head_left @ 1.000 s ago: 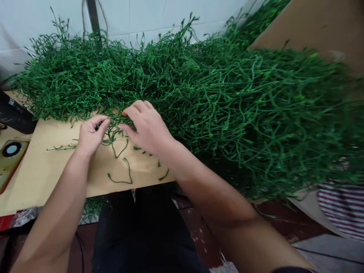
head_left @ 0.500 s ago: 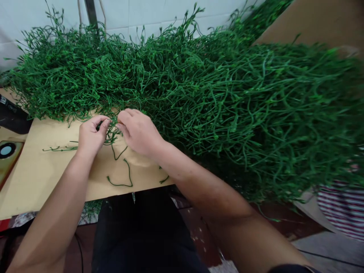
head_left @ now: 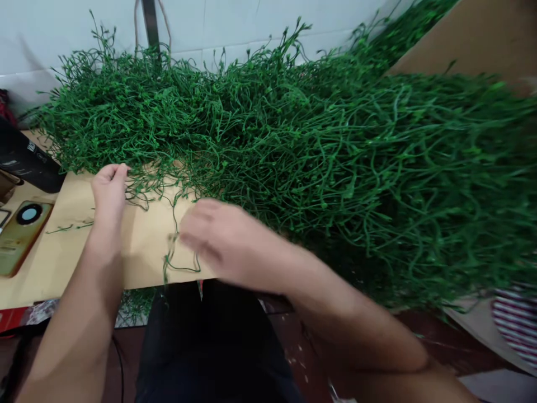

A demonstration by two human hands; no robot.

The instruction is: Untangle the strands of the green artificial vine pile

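Note:
A big heap of thin green plastic stems covers the back and right of a tan cardboard sheet. My left hand rests at the heap's near edge, fingers curled on a few stems there. My right hand, blurred by motion, is nearer me over the cardboard, fingers pinched on a loose green stem that dangles from it. A few single stems lie loose on the cardboard to the left.
A gold phone lies at the left edge beside a black object. White tiled wall stands behind the heap. A cardboard panel leans at the right, with striped fabric below it. Dark trousers show under the sheet's front edge.
My right hand has pulled back from the heap toward me with a stem in it. My left hand has slid left along the heap's edge. The view has shifted slightly.

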